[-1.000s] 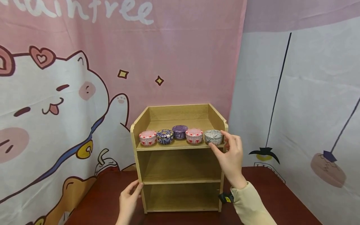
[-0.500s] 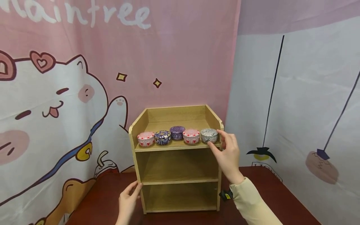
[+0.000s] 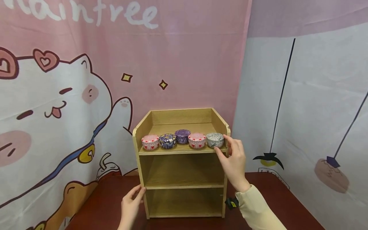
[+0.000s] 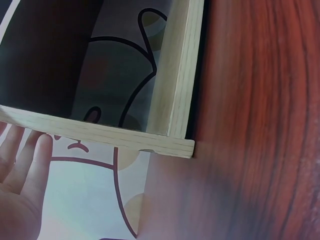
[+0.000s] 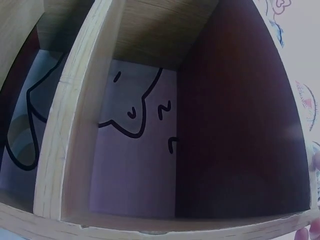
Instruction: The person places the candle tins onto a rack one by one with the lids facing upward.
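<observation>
A wooden shelf unit (image 3: 184,187) stands on the table. Along the front of its top level sit several small round tins: a pink one with red hearts (image 3: 150,142), a dark blue patterned one (image 3: 168,141), a purple one (image 3: 182,136) set farther back, a second pink heart tin (image 3: 197,141), and a grey-white leaf-patterned tin (image 3: 215,140) at the right end. My right hand (image 3: 235,161) pinches this grey-white tin, thumb in front and fingers at its right side. Fairly straight fingers of my left hand (image 3: 132,204) rest against the unit's left side panel (image 4: 90,131).
The two lower compartments (image 5: 135,175) hold nothing visible. A dark red-brown table (image 3: 276,201) extends on both sides of the unit. Behind hangs a pink cartoon cloth (image 3: 198,64), with a pale grey one (image 3: 316,105) at the right. A small black object (image 3: 231,203) lies below my right sleeve.
The grey-white tin has shifted slightly left with my right hand, narrowing the gap to the pink tin beside it. My left hand stays at the side panel. The head view sways slightly.
</observation>
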{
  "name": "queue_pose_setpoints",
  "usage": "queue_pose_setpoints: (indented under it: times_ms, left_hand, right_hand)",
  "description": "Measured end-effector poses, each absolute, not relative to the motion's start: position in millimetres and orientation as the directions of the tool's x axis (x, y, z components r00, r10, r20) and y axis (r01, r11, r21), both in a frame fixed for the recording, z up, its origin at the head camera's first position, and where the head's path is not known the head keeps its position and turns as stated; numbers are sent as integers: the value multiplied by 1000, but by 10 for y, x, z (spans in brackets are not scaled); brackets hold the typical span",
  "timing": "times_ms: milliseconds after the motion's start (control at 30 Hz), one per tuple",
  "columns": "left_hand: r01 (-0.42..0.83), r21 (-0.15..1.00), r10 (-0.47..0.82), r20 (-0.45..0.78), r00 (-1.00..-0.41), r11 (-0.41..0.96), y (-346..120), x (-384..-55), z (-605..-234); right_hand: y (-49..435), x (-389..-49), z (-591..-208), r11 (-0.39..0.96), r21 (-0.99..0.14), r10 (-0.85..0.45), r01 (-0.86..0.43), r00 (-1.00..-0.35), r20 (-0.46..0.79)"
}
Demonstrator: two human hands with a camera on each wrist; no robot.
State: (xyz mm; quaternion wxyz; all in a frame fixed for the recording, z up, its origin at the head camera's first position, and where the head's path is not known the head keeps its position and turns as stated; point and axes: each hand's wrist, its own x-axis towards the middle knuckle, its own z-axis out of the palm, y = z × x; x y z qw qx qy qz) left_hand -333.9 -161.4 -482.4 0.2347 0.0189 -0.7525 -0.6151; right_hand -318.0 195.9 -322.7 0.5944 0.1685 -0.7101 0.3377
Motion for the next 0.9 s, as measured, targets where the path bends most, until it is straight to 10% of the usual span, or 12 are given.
queue_pose_setpoints:
  times_ms: [700,900]
  left_hand:
    - [288,889,-251,388,-887,356,-1687,-3297,-4722]
    - [286,713,-153,483,-862,640,-1956,-3328,-4560]
  right_hand:
    - [2240,-3071,-3315,623,-313,139,-717,-292,946]
    - [2568,-3044,-3413,683,-388,103,-619,-444,890]
